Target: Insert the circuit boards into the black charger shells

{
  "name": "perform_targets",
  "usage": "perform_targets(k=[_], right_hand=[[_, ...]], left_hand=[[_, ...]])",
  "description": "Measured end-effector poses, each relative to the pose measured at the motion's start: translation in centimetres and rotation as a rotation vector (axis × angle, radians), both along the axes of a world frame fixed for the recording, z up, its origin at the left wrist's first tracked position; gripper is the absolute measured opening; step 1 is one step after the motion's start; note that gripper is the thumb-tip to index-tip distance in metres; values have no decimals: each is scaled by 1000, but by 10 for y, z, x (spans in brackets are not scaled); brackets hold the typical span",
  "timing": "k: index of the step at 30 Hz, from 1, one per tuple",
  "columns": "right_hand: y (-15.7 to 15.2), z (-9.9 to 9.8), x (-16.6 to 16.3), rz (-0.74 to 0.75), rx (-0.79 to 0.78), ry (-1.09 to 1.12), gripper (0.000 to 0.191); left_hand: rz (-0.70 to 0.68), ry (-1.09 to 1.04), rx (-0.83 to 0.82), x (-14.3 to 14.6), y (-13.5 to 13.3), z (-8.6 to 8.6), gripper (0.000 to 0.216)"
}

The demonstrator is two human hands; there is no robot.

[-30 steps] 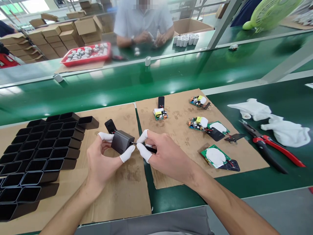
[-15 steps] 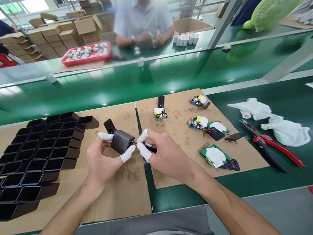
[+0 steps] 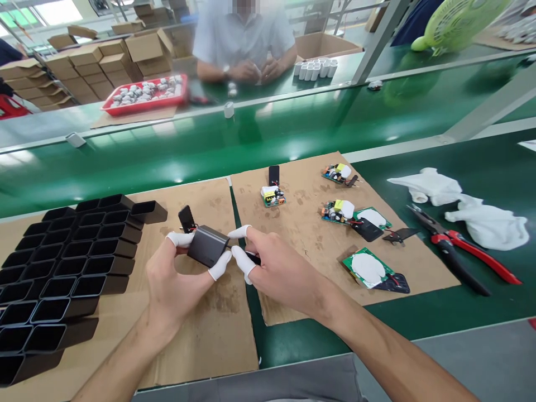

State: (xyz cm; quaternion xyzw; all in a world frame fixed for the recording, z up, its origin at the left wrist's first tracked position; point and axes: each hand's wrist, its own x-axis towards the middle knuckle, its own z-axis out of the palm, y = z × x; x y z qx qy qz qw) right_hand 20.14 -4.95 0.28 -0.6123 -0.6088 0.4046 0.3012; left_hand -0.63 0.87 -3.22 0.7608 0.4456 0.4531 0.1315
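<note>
On my head feed the left hand [image 3: 171, 285] has a black housing [image 3: 207, 245] pinched between thumb and fingers (white covers on the tips), just above the left cardboard sheet [image 3: 209, 340], close to its right edge. A black cap [image 3: 186, 219] on red wires sticks out at the housing's far left end. Right hand [image 3: 280, 273]: fingers pinching a slim black tool [image 3: 253, 258], its thin end at the housing's right end; I can't tell how far in, and the right index fingertip sits right by that corner, contact unclear. Left of the hands I've got rows of black cases [image 3: 71, 268], openings up. Right cardboard sheet [image 3: 310, 229] carries circuit boards [image 3: 338, 210] with black end pieces wired on. Further right on the green bench [image 3: 414, 312]: red-and-black pliers [image 3: 460, 243], white cloth pieces [image 3: 489, 222] beyond them. Far side, a co-worker [image 3: 247, 42], both hands together, right of a red tray [image 3: 144, 107] of small white parts.
</note>
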Motion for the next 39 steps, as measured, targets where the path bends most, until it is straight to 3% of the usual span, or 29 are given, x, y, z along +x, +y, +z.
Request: perform_targets(k=[3,9,15,27,30,34,39], right_hand=[[1,-3,1,23,7,35,29],[2,-5,1,18,51,115,17],[2,-5,0,12,46,209,20],[4,-10,0,16,103,197,23],[3,-4,3,-1,38,172,24],[3,5,18,4,20,122,14],[10,-5,37,-138,203,-306,12]], left_hand=[[2,27,50,0,-1,-2,39],[-27,51,66,0,-2,0,37],[-1,48,73,-1,-5,-2,39],[6,63,136,-3,-5,-7,40],[-6,-10,19,-3,-2,-3,41],[-60,-255,-295,-4,8,3,37],[-124,-526,-575,-5,19,6,44]])
